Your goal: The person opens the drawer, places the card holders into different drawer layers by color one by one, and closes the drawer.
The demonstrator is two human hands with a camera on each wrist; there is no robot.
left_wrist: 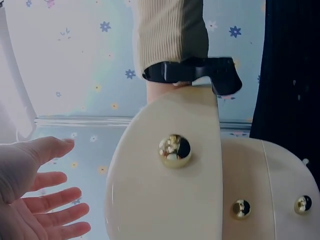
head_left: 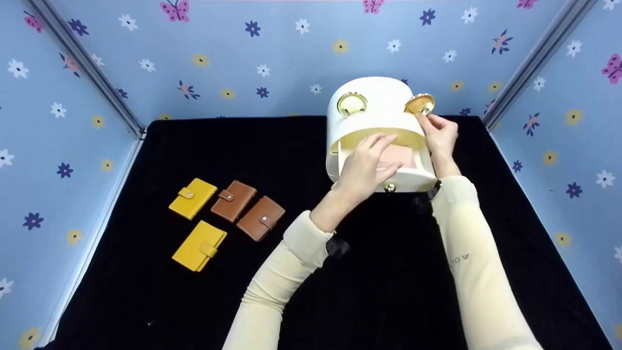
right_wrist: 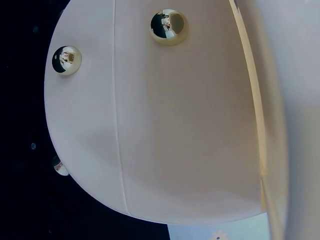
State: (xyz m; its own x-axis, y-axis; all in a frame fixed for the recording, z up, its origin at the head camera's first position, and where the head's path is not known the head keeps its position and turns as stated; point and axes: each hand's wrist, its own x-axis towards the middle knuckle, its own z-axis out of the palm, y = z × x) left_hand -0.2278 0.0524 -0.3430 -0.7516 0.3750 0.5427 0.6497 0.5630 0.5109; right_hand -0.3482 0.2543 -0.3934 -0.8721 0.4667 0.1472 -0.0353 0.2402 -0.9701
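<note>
A white rounded drawer box (head_left: 374, 95) stands at the back right, its upper drawer (head_left: 413, 181) pulled out. Inside the drawer lies a flat pink piece (head_left: 396, 155). My left hand (head_left: 362, 165) hovers over the drawer with fingers extended; the left wrist view shows its fingers spread and holding nothing. At the box's right top edge, my right hand (head_left: 441, 138) pinches the lower edge of a round gold piece (head_left: 419, 103) with a beaded rim. A similar gold piece (head_left: 352, 104) sits on the left of the box top. The right fingers are out of sight in the right wrist view.
Two yellow snap wallets (head_left: 193, 198) and two brown ones (head_left: 233, 200) lie left of centre on the black cloth (head_left: 160, 306). Gold ball knobs (right_wrist: 169, 27) stick out from the drawer fronts. Blue flowered walls (head_left: 272, 53) enclose the back and sides.
</note>
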